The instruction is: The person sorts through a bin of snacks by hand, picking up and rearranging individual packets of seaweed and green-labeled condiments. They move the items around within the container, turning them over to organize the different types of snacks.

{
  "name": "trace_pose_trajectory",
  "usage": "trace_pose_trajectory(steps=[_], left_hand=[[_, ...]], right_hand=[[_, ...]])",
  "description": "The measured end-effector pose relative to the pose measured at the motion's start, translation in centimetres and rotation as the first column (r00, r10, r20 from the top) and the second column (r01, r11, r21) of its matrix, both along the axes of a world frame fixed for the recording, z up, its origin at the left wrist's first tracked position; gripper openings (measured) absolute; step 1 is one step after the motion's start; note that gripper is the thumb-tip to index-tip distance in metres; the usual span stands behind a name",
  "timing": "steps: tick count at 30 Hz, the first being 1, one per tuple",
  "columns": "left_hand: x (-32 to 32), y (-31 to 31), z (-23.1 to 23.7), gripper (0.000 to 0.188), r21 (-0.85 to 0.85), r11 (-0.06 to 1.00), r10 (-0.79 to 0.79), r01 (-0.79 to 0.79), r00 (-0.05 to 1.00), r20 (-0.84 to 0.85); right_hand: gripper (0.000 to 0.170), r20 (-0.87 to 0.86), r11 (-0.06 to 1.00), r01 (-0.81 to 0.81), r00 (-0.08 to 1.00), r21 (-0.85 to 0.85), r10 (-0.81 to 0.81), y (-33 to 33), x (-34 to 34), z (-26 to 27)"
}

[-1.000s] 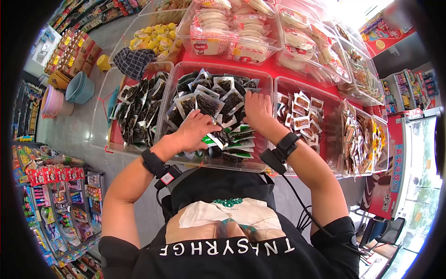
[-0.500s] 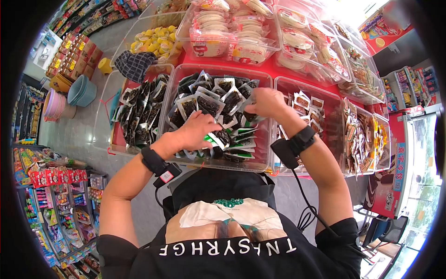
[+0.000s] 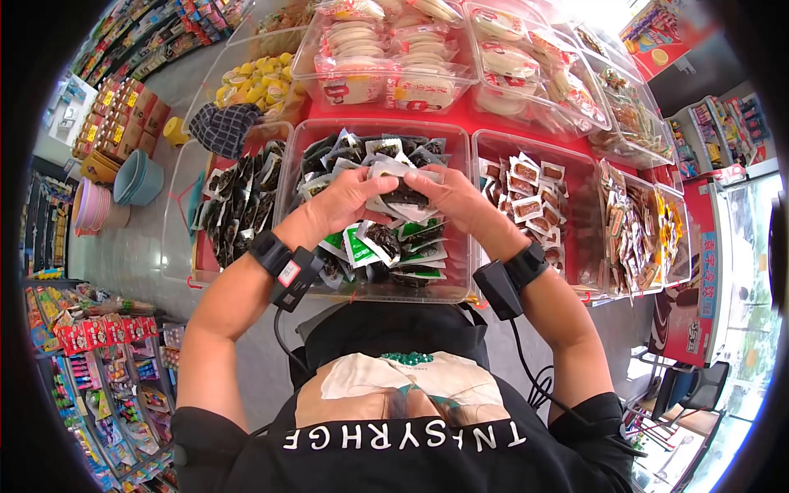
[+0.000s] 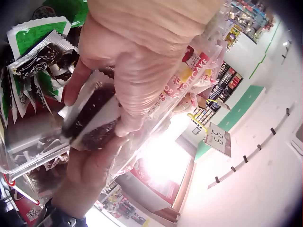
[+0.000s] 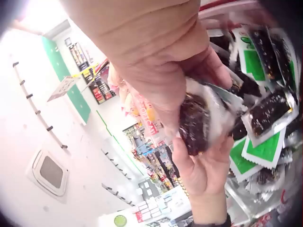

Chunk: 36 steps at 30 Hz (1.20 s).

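Observation:
Above the middle clear bin [image 3: 374,292], both hands hold a small bunch of clear packets with dark contents [image 3: 404,195]. The left hand [image 3: 349,199] pinches the bunch from the left, the right hand [image 3: 450,197] from the right, thumbs nearly meeting. In the left wrist view dark packets [image 4: 94,113] lie between the fingers of both hands. The right wrist view shows a dark packet [image 5: 194,124] under the right hand [image 5: 156,61], with the left hand [image 5: 203,165] at its lower end. Packets with green backs [image 3: 359,246] lie in the bin below the hands.
Left stands a bin of dark packets [image 3: 238,209], with a checked cloth [image 3: 222,130] at its back corner. To the right are bins of brown packets [image 3: 526,193] and of mixed packets [image 3: 629,230]. Behind stand bins of white round packaged goods [image 3: 353,49] and yellow items [image 3: 259,82].
The right hand has moved left from the bin's right side to meet the left hand. The left hand has moved up and right, off the green-backed packets, and both now hold packets together.

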State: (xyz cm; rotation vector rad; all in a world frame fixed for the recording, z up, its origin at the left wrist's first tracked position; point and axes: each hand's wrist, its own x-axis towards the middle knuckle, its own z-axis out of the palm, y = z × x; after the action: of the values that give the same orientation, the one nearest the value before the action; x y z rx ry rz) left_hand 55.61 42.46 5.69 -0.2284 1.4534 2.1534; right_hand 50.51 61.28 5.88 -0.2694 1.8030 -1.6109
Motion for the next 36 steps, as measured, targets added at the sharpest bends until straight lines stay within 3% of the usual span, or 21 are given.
trace_pose_trajectory(steps=[2, 5, 6, 9, 11, 13, 16, 17, 19, 20, 21, 23, 25, 26, 29, 30, 33, 34, 36], left_hand=[[-0.1, -0.3, 0.4, 0.043, -0.101, 0.992, -0.084, 0.081, 0.996, -0.022], [-0.6, -0.3, 1.1, 0.048, -0.217, 0.966, -0.15, 0.138, 0.988, -0.038], [-0.7, -0.1, 1.3, 0.049, -0.274, 0.951, -0.17, 0.143, 0.982, -0.078], [-1.4, 0.5, 1.4, 0.052, -0.356, 0.93, -0.166, 0.085, 0.965, -0.202], [-1.6, 0.9, 1.6, 0.053, -0.4, 0.916, -0.14, 0.032, 0.96, -0.242], [-1.6, 1.5, 0.8, 0.053, -0.291, 0.956, -0.05, -0.027, 0.966, -0.254], [-2.1, 2.1, -1.1, 0.047, -0.085, 0.992, 0.072, -0.088, 0.981, -0.179], [-2.5, 2.2, -1.9, 0.044, -0.207, 0.978, 0.006, -0.037, 0.989, -0.146], [-2.8, 2.7, -2.9, 0.039, -0.433, 0.899, -0.107, 0.071, 0.993, -0.058], [-3.0, 3.0, -5.5, 0.034, -0.619, 0.78, -0.275, 0.098, 0.941, -0.197], [-3.0, 3.6, -5.1, 0.031, -0.694, 0.694, -0.444, 0.193, 0.873, -0.201], [-2.9, 5.2, -8.5, 0.032, -0.835, 0.528, -0.525, 0.158, 0.833, -0.175], [-1.7, 6.4, -9.2, 0.034, -0.882, 0.47, -0.52, 0.013, 0.812, -0.265], [-1.4, 6.8, -9.5, 0.035, -0.897, 0.438, -0.521, -0.06, 0.796, -0.308], [-1.9, 6.5, -8.6, 0.04, -0.839, 0.423, -0.758, 0.344, 0.642, -0.119], [-1.6, 6.4, -7.9, 0.044, -0.841, 0.4, -0.792, 0.364, 0.6, -0.116], [-1.1, 5.7, -7.8, 0.046, -0.851, 0.344, -0.879, 0.397, 0.455, -0.144], [-1.0, 5.7, -7.7, 0.049, -0.871, 0.295, -0.906, 0.394, 0.406, -0.123], [-0.5, 5.6, -6.4, 0.054, -0.865, 0.234, -0.91, 0.444, 0.413, -0.033]], right_hand=[[0.05, -0.192, 0.957, -0.186, 0.954, 0.221, 0.23, 0.8, -1.0, 0.4], [0.056, -0.254, 0.815, -0.345, 0.83, 0.465, 0.497, 0.7, -2.0, 2.2], [0.066, -0.336, 0.852, -0.358, 0.805, 0.381, 0.489, 0.5, -2.2, 1.9], [0.072, -0.253, 0.864, -0.449, 0.83, 0.227, 0.497, 0.1, -2.9, 2.1], [0.074, -0.211, 0.863, -0.441, 0.844, 0.248, 0.492, 0.2, -3.4, 2.6], [0.071, -0.224, 0.869, -0.437, 0.845, 0.233, 0.485, 0.6, -3.5, 3.5], [0.061, -0.285, 0.92, -0.258, 0.895, 0.296, 0.343, 1.7, -4.5, 2.8], [0.059, -0.293, 0.927, -0.189, 0.911, 0.325, 0.289, 2.2, -4.8, 2.8], [0.055, -0.264, 0.933, -0.078, 0.948, 0.352, 0.179, 2.7, -5.0, 3.0], [0.054, -0.262, 0.941, -0.029, 0.957, 0.337, 0.123, 2.9, -4.9, 3.3], [0.053, -0.257, 0.946, 0.022, 0.964, 0.322, 0.065, 3.0, -4.7, 3.6], [0.052, -0.256, 0.939, 0.057, 0.966, 0.338, 0.034, 3.1, -4.6, 3.5], [0.053, -0.276, 0.944, 0.074, 0.961, 0.321, 0.019, 3.3, -4.9, 2.3], [0.047, -0.353, 0.936, 0.084, 0.935, 0.343, 0.045, 3.4, -4.8, 1.7], [0.051, -0.487, 0.915, 0.064, 0.86, 0.398, 0.152, 3.5, -4.6, 0.9], [0.055, -0.53, 0.876, 0.066, 0.817, 0.477, 0.228, 3.4, -4.6, 0.7], [0.057, -0.618, 0.876, -0.119, 0.665, 0.467, 0.419, 2.7, -3.7, 0.1], [0.055, -0.564, 0.817, -0.225, 0.625, 0.531, 0.539, 1.9, -3.6, -0.7], [0.049, -0.515, 0.669, -0.202, 0.495, 0.715, 0.7, 0.6, -2.5, -1.7]])
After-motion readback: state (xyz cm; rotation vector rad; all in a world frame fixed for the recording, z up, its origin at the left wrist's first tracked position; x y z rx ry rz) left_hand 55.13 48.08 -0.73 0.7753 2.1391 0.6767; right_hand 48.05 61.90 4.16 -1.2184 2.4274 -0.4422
